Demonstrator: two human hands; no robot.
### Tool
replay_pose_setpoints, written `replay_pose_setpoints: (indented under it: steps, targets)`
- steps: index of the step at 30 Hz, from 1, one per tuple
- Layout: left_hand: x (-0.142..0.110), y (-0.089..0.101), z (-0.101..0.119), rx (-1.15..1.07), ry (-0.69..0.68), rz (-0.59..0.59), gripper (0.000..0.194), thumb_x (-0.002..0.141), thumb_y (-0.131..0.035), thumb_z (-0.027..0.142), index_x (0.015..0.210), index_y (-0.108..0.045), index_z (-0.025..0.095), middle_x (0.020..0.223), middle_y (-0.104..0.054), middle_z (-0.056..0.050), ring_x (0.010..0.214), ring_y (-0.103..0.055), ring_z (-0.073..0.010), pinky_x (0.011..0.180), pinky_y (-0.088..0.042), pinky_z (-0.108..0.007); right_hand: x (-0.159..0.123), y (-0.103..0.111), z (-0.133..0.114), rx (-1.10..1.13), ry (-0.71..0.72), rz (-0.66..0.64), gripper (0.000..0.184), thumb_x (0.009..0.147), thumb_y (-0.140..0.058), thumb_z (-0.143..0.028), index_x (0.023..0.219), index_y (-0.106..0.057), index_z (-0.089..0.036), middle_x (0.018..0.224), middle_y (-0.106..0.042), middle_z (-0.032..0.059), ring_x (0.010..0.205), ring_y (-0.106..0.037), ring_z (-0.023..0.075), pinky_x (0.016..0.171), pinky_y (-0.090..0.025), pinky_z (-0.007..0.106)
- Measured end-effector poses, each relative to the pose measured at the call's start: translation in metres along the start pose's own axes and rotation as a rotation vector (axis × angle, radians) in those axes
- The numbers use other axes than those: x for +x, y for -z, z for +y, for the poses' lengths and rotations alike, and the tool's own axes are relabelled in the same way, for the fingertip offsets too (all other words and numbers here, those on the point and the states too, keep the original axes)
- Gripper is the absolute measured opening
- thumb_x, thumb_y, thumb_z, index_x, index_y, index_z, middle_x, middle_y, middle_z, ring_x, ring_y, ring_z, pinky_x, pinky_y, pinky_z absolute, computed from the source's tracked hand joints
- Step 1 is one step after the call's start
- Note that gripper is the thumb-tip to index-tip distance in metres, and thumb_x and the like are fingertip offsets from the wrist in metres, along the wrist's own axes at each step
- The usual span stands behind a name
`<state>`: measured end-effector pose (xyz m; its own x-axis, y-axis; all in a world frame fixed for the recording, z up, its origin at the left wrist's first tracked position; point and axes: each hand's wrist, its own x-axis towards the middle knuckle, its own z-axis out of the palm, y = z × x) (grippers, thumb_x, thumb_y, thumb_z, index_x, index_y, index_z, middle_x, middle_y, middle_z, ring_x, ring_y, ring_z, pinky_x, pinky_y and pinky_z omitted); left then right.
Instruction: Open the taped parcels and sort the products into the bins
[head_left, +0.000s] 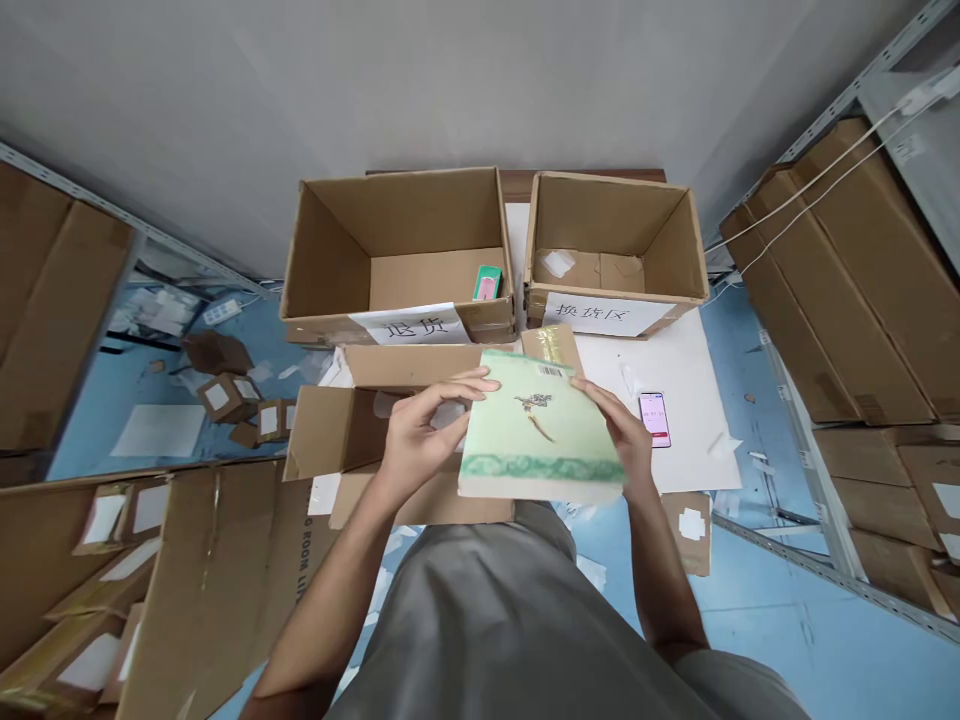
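I hold a pale green book [538,425] flat in front of me, back cover up with a barcode near its top edge. My left hand [420,432] grips its left side, fingers curled over the top corner. My right hand [624,432] holds the right edge. Under the book lies an opened small cardboard box [352,425] with its flaps spread. Behind it stand two open cartons with white paper labels: the left carton [330,250] holds a small green and pink packet [487,283], the right carton [679,240] holds only bits of paper.
A phone with a pink screen [655,418] lies on the white tabletop [690,370] right of the book. Metal shelves with large brown cartons [847,280] stand at right. A big carton of small parcels [112,570] sits at lower left. Small boxes litter the blue floor [232,395].
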<state>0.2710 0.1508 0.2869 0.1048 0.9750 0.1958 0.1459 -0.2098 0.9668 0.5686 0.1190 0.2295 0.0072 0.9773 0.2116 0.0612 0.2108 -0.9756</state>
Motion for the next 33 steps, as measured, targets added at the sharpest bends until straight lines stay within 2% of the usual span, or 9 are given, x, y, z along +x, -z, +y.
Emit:
replay_pose_setpoints:
  steps: [5,9,12,18,22,24,26,29,33]
  targets:
    - [0.029,-0.047,-0.019,-0.045,0.364,-0.014,0.058,0.081,-0.105,0.058,0.115,-0.071,0.025,0.109,-0.087,-0.009,0.104,-0.085,-0.0296,0.097,-0.068,-0.042,0.005,0.020,0.018,-0.020,-0.297,0.235,0.042,0.101,-0.086,-0.062,0.127,-0.092,-0.030,0.127,-0.090,0.0067,0.118,-0.084,0.0349,0.110,-0.068,0.051]
    - [0.068,-0.089,-0.048,-0.141,0.391,-0.086,0.066,0.085,-0.098,0.059,0.131,-0.071,0.020,0.123,-0.088,-0.015,0.105,-0.083,-0.0279,0.094,-0.067,-0.040,0.037,0.034,0.030,-0.052,-0.403,0.311,0.050,0.105,-0.072,-0.072,0.103,-0.086,-0.024,0.095,-0.084,0.0033,0.090,-0.074,0.0273,0.078,-0.062,0.036]
    - [0.106,-0.111,-0.062,-0.115,0.338,-0.140,0.078,0.079,-0.098,0.047,0.146,-0.073,0.016,0.140,-0.085,-0.019,0.115,-0.083,-0.0328,0.100,-0.069,-0.045,0.080,0.046,0.046,-0.072,-0.368,0.353,0.056,0.102,-0.070,-0.076,0.083,-0.073,-0.023,0.076,-0.070,-0.0002,0.077,-0.062,0.0218,0.068,-0.053,0.032]
    - [0.208,-0.126,-0.069,-0.118,0.157,-0.140,0.067,0.081,-0.079,0.016,0.148,-0.076,0.010,0.151,-0.080,-0.019,0.139,-0.077,-0.0392,0.125,-0.062,-0.058,0.217,0.063,0.077,-0.083,-0.158,0.344,0.057,0.100,-0.070,-0.077,0.094,-0.079,-0.021,0.096,-0.080,0.0075,0.104,-0.075,0.0295,0.089,-0.065,0.039]
    - [0.250,-0.107,-0.063,-0.094,0.069,-0.024,0.067,0.086,-0.080,0.010,0.153,-0.072,0.008,0.167,-0.068,-0.025,0.167,-0.056,-0.0436,0.144,-0.040,-0.064,0.290,0.063,0.085,-0.042,-0.158,0.323,0.050,0.096,-0.084,-0.063,0.115,-0.085,-0.017,0.132,-0.086,0.0174,0.136,-0.076,0.0326,0.122,-0.062,0.052]
    - [0.239,-0.083,-0.057,-0.021,0.047,0.034,0.065,0.093,-0.082,0.020,0.156,-0.070,0.008,0.172,-0.063,-0.026,0.171,-0.051,-0.0426,0.146,-0.034,-0.064,0.295,0.061,0.088,-0.037,-0.188,0.325,0.053,0.088,-0.092,-0.057,0.120,-0.086,-0.016,0.145,-0.083,0.0201,0.143,-0.075,0.0339,0.130,-0.057,0.058]
    - [0.204,-0.051,-0.053,0.073,0.034,0.080,0.062,0.099,-0.081,0.034,0.156,-0.071,0.013,0.173,-0.064,-0.023,0.169,-0.055,-0.0391,0.146,-0.037,-0.059,0.275,0.058,0.092,-0.031,-0.212,0.288,0.057,0.081,-0.097,-0.058,0.119,-0.087,-0.017,0.147,-0.083,0.0209,0.144,-0.075,0.0356,0.133,-0.054,0.061]
    - [0.122,0.004,-0.056,0.222,0.124,0.210,0.066,0.100,-0.079,0.056,0.152,-0.073,0.016,0.167,-0.070,-0.020,0.162,-0.063,-0.0380,0.142,-0.044,-0.055,0.211,0.048,0.098,-0.002,-0.259,0.205,0.061,0.076,-0.096,-0.066,0.113,-0.088,-0.019,0.137,-0.087,0.0197,0.136,-0.080,0.0360,0.132,-0.056,0.061]
    - [0.003,0.077,-0.077,0.440,0.381,0.419,0.073,0.093,-0.078,0.069,0.145,-0.075,0.018,0.159,-0.076,-0.020,0.153,-0.070,-0.0430,0.137,-0.050,-0.060,0.107,0.022,0.099,0.031,-0.388,0.109,0.060,0.081,-0.091,-0.072,0.112,-0.089,-0.021,0.129,-0.090,0.0172,0.130,-0.083,0.0365,0.126,-0.061,0.061]
